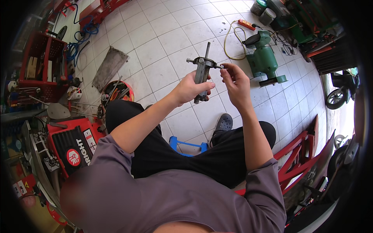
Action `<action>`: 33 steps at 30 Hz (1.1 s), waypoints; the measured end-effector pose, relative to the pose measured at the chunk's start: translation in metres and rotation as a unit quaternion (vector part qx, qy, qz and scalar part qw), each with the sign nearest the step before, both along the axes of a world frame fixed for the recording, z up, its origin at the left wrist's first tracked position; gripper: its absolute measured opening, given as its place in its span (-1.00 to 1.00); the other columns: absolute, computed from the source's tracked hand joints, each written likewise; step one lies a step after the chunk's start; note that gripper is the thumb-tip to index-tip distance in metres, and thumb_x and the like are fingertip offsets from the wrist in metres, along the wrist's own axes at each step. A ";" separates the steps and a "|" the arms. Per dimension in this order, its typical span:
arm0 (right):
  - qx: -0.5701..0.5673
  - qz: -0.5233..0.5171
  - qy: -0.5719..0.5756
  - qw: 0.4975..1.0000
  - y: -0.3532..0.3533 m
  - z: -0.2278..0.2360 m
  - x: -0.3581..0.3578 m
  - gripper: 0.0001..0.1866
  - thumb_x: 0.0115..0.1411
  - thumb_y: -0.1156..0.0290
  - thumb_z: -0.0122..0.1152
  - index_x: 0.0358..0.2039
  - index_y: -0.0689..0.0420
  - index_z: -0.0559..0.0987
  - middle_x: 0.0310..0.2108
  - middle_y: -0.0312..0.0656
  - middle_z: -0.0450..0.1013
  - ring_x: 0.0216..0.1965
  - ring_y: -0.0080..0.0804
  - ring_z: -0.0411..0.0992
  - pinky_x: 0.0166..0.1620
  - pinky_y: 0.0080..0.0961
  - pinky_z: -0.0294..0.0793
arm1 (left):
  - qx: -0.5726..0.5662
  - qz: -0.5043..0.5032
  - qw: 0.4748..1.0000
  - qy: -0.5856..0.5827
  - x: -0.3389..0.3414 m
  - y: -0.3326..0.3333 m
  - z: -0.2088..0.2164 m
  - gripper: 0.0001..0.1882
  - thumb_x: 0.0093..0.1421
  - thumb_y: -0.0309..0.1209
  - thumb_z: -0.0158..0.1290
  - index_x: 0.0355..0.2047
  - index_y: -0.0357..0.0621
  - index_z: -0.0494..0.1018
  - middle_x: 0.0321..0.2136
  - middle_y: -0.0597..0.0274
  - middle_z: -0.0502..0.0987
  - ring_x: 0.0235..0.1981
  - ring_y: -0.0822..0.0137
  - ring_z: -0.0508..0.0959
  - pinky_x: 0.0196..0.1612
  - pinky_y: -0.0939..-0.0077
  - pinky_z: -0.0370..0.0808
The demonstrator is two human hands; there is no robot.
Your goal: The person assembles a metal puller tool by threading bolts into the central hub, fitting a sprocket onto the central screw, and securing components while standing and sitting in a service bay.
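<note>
In front of my knees I hold up a dark, worn metal mechanism [201, 73]. It has long bars along its body, a round flange near the top and a thin rod rising from its middle. Bolts stick out sideways from the flange. My left hand [190, 89] is wrapped round the body, thumb across its front. My right hand [235, 79] is closed at the flange's right side, where thumb and fingers pinch the tip of a side bolt [218, 66]. The mechanism stands nearly upright, its lower end just below my left hand.
A green bench grinder [265, 58] lies on the tiled floor to the right, near an orange power strip [246, 25]. At left are a flat metal plate [110, 66], a tub of tools [130, 93] and a red cabinet [37, 72]. A blue stool edge [187, 143] shows between my legs.
</note>
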State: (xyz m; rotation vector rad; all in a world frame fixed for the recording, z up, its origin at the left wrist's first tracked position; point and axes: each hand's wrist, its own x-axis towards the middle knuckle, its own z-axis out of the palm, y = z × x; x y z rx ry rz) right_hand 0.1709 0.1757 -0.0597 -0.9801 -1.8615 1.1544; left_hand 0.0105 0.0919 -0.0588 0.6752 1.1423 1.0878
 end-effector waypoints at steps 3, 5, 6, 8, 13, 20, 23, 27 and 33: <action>-0.005 -0.002 0.002 1.000 0.000 -0.001 0.000 -0.80 0.21 0.41 0.16 -0.23 0.29 0.52 -0.52 -0.23 0.48 -0.56 -0.62 0.30 -0.46 -0.63 0.32 | 0.000 -0.005 1.000 -0.009 0.000 -0.001 0.002 -0.57 0.05 -0.31 0.23 -0.21 -0.28 0.29 -0.47 0.21 0.45 -0.48 0.43 0.52 -0.40 0.49 0.57; -0.009 -0.001 -0.001 1.000 0.000 -0.001 0.000 -0.79 0.21 0.40 0.16 -0.24 0.29 0.52 -0.53 -0.24 0.47 -0.56 -0.64 0.29 -0.46 -0.64 0.31 | -0.005 -0.007 1.000 -0.012 0.000 -0.001 0.004 -0.57 0.05 -0.31 0.23 -0.21 -0.28 0.29 -0.47 0.21 0.45 -0.48 0.43 0.52 -0.40 0.50 0.57; -0.008 0.000 0.003 1.000 -0.001 0.000 0.000 -0.79 0.21 0.40 0.16 -0.24 0.29 0.52 -0.53 -0.25 0.47 -0.57 -0.64 0.28 -0.47 -0.64 0.31 | -0.007 -0.007 1.000 -0.013 0.000 -0.001 0.005 -0.57 0.05 -0.31 0.23 -0.21 -0.28 0.29 -0.47 0.20 0.45 -0.48 0.43 0.52 -0.40 0.50 0.57; -0.006 0.000 0.010 1.000 -0.001 0.000 0.000 -0.80 0.22 0.40 0.15 -0.25 0.30 0.52 -0.54 -0.26 0.47 -0.58 -0.65 0.27 -0.47 -0.64 0.30 | -0.001 0.000 1.000 -0.005 0.001 -0.001 0.000 -0.57 0.05 -0.31 0.23 -0.20 -0.29 0.30 -0.48 0.22 0.46 -0.48 0.44 0.52 -0.40 0.52 0.55; 0.024 -0.005 0.013 1.000 -0.002 0.007 0.000 -0.76 0.11 0.47 0.21 -0.20 0.24 0.51 -0.45 -0.23 0.43 -0.47 -0.55 0.33 -0.41 -0.58 0.34 | 0.058 0.001 0.986 0.156 -0.003 0.000 -0.010 -0.51 0.01 -0.22 0.22 -0.18 -0.25 0.30 -0.55 0.25 0.48 -0.51 0.42 0.53 -0.41 0.49 0.50; 0.297 0.013 -0.013 0.955 -0.020 0.027 -0.003 -0.71 -0.15 0.47 0.38 -0.38 0.18 0.51 -0.45 -0.19 0.42 -0.44 -0.28 0.40 -0.35 -0.40 0.39 | 0.094 0.001 0.896 0.434 -0.003 -0.001 0.004 -0.50 0.00 -0.12 0.18 -0.22 -0.20 0.27 -0.57 0.12 0.53 -0.53 0.16 0.58 -0.41 0.31 0.48; 0.315 0.001 -0.041 0.948 -0.023 0.023 -0.007 -0.77 -0.15 0.41 0.40 -0.50 0.17 0.51 -0.56 -0.24 0.45 -0.48 -0.28 0.41 -0.39 -0.42 0.36 | 0.113 0.006 0.853 0.510 0.001 -0.004 0.004 -0.50 0.02 -0.12 0.17 -0.21 -0.20 0.26 -0.58 0.11 0.52 -0.53 0.12 0.59 -0.44 0.28 0.49; 0.294 -0.030 -0.063 0.953 -0.025 0.022 -0.005 -0.82 -0.10 0.43 0.35 -0.52 0.18 0.51 -0.57 -0.22 0.45 -0.50 -0.28 0.41 -0.40 -0.41 0.36 | 0.154 0.020 0.834 0.530 0.004 -0.003 0.002 -0.44 0.02 -0.10 0.19 -0.16 -0.21 0.24 -0.60 0.14 0.50 -0.55 0.14 0.58 -0.53 0.30 0.48; 0.276 -0.058 -0.096 0.955 -0.028 0.022 -0.004 -0.88 -0.05 0.43 0.25 -0.54 0.18 0.50 -0.59 -0.21 0.43 -0.54 -0.26 0.40 -0.41 -0.38 0.35 | 0.215 0.047 0.813 0.539 0.007 -0.001 -0.002 -0.41 0.03 -0.24 0.23 -0.07 -0.26 0.19 -0.61 0.20 0.52 -0.59 0.17 0.57 -0.52 0.35 0.46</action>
